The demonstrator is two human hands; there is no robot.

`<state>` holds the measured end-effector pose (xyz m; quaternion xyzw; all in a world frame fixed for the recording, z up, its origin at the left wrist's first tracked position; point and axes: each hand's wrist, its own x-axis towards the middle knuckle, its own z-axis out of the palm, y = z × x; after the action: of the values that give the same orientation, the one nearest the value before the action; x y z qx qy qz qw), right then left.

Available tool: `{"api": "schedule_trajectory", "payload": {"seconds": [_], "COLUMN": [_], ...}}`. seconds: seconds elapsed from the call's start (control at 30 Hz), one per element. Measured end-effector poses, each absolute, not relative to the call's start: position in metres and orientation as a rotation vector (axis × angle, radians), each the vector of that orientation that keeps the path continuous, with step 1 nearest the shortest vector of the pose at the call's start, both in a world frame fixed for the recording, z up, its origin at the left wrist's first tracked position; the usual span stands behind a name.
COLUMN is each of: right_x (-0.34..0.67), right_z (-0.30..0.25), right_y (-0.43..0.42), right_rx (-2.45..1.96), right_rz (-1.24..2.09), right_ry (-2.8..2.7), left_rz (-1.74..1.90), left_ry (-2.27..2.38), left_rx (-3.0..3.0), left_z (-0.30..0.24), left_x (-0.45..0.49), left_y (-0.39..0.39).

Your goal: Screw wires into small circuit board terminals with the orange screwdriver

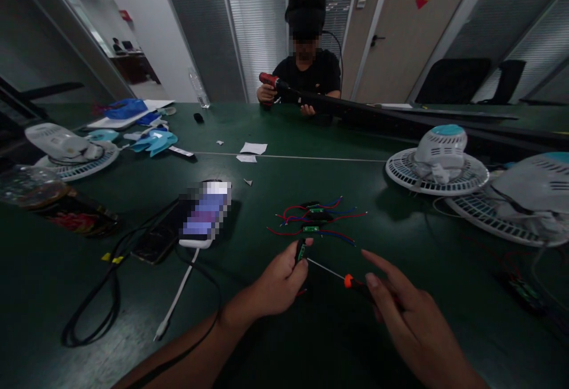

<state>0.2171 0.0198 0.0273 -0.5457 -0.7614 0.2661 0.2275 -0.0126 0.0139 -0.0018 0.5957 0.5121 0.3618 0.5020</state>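
Observation:
Between the thumb and fingers of my left hand (280, 279) is a small green circuit board (301, 251) with a dark casing. My right hand (406, 309) grips a screwdriver (349, 282) with an orange and black handle, its index finger stretched forward. The thin metal shaft points left, and its tip is close to the board; whether they touch I cannot tell. Just beyond my left hand lie several similar small boards (311, 229) with red and blue wires. A bit of red wire shows below my left hand.
A lit phone (205, 214) with a white cable and a dark phone (155, 241) lie left. Fan parts (438, 163) stand right, another fan part (73, 152) far left, near a bottle (57, 199). Across the green table, a person (306, 63) holds a red power drill (269, 80) at a long black bar.

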Motion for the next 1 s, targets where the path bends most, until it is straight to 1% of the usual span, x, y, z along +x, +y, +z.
{"api": "schedule_trajectory", "payload": {"seconds": [0.23, 0.67, 1.0], "right_x": [0.2158, 0.2169, 0.2146], "right_z": [0.0294, 0.0311, 0.0316], "right_y": [0.0210, 0.0224, 0.0165], "right_rx": [-1.389, -1.356, -1.330], "right_rz": [0.705, 0.637, 0.621], "right_ry": [-2.110, -2.089, -1.927], "left_rz": [0.897, 0.882, 0.869], "left_ry": [1.237, 1.236, 1.247], "left_rx": [1.442, 1.424, 1.447], "left_z": [-0.0050, -0.0015, -0.0026], "left_x": [-0.0128, -0.0115, -0.0114], "left_y": [0.0143, 0.0145, 0.0136]}}
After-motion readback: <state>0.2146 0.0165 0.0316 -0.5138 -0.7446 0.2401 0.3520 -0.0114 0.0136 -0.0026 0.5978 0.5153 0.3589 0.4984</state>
